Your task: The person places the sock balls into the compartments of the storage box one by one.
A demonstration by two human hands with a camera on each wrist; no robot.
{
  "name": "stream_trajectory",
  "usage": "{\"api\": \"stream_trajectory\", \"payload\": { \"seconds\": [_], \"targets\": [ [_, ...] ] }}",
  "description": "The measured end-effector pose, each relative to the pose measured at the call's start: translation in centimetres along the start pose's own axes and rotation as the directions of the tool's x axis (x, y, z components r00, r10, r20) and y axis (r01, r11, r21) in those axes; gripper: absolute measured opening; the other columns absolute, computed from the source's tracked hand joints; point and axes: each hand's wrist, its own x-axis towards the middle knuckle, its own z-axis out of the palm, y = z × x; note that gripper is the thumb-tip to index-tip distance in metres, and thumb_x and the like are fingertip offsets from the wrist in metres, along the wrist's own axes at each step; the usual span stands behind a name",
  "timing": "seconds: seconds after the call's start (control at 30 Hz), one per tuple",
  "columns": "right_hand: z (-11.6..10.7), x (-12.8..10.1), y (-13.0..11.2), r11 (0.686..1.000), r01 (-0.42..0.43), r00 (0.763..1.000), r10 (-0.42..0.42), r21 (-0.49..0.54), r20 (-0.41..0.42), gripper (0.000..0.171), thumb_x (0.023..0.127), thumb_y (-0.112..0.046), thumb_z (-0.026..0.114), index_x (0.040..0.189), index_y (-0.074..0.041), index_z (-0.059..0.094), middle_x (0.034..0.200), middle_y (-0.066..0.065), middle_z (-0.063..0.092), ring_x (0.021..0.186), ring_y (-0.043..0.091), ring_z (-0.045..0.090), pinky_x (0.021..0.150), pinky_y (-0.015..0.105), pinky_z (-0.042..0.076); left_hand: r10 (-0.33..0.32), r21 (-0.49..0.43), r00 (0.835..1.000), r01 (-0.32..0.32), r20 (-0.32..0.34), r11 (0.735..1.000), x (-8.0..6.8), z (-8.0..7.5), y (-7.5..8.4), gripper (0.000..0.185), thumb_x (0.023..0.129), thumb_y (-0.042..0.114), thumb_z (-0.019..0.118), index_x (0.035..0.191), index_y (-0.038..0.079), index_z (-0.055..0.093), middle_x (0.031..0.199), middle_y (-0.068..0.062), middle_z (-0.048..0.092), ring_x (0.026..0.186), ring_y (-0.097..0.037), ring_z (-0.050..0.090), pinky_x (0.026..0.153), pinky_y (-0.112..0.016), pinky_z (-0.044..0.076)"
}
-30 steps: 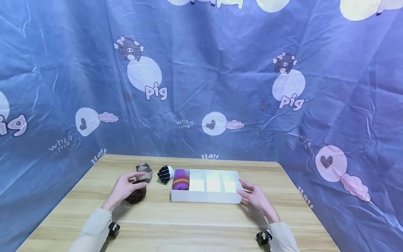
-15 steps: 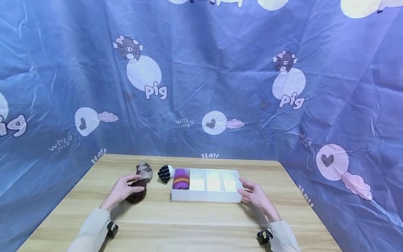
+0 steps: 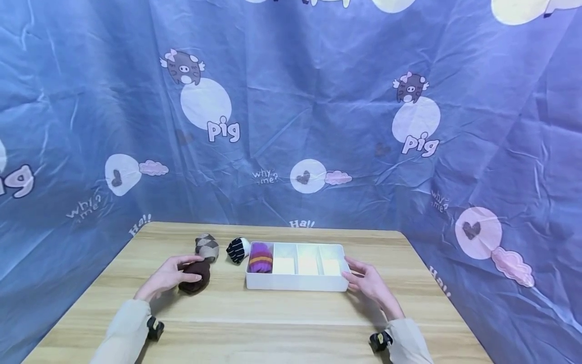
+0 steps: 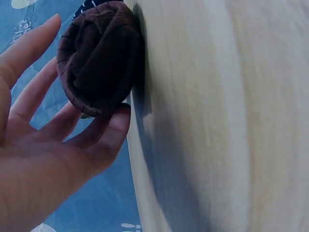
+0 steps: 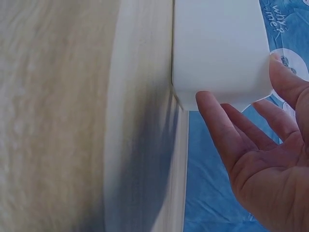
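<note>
Reaching from the left, your left hand [image 3: 167,276] lay against the brown sock roll [image 3: 195,275] on the table [image 3: 282,318]. Its fingers [image 4: 104,137] were loosely curved around the near side of the roll, touching it, though I could not tell whether they had actually closed on it. The roll sat just in front of the checked sock roll [image 3: 207,246], with the striped sock roll [image 3: 238,249] a little to its right. Your right hand [image 3: 369,284] was relaxed and open, fingertips [image 5: 208,107] at the right end wall of the white tray [image 3: 297,283], holding nothing. A purple sock roll [image 3: 261,258] filled the tray's leftmost compartment; the other three looked empty. That brown roll looked soft, light and squashy, not slippery or fragile. It should have been taken around its middle, thumb opposite fingers, so the folded cuff stayed tucked.
</note>
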Motion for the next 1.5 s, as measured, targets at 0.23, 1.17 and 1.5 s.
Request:
{"api": "stream_trajectory", "payload": {
  "seconds": [0.23, 1.17, 1.5],
  "targets": [
    [0.0, -0.1, 0.0, 1.0, -0.009, 1.0, 0.009, 0.016, 0.008, 0.061, 0.092, -0.013, 0.068, 0.146, -0.002, 0.042, 0.143, 0.034, 0.043, 0.119, 0.038, 0.06, 0.088, 0.038, 0.056, -0.004, 0.016, 1.0, 0.004, 0.008, 1.0, 0.4, 0.4, -0.5, 0.06, 0.084, 0.021, 0.077, 0.135, 0.0, 0.055, 0.139, -0.03, 0.047, 0.112, -0.029, 0.056, 0.082, -0.025, 0.051],
    [0.0, 0.1, -0.1, 1.0, 0.008, 1.0, -0.008, 0.013, 0.013, 0.059, 0.093, -0.01, 0.065, 0.147, -0.002, 0.041, 0.143, 0.035, 0.043, 0.118, 0.039, 0.06, 0.087, 0.037, 0.057, 0.026, 0.064, 0.998, -0.023, -0.048, 0.998, 1.3, 1.0, 0.2, 0.045, 0.082, 0.018, 0.079, 0.122, 0.002, 0.065, 0.119, -0.022, 0.065, 0.101, -0.023, 0.062, 0.079, -0.024, 0.051],
    [0.1, 0.1, -0.2, 1.0, -0.005, 1.0, 0.005, 0.015, 0.008, 0.06, 0.092, -0.012, 0.067, 0.146, -0.002, 0.042, 0.143, 0.036, 0.042, 0.114, 0.037, 0.062, 0.087, 0.037, 0.057, 0.11, 0.045, 0.992, -0.107, -0.067, 0.993, 2.0, 1.2, 0.6, 0.044, 0.084, 0.02, 0.077, 0.123, 0.004, 0.064, 0.121, -0.023, 0.065, 0.103, -0.023, 0.063, 0.081, -0.021, 0.05]
  ]
}}
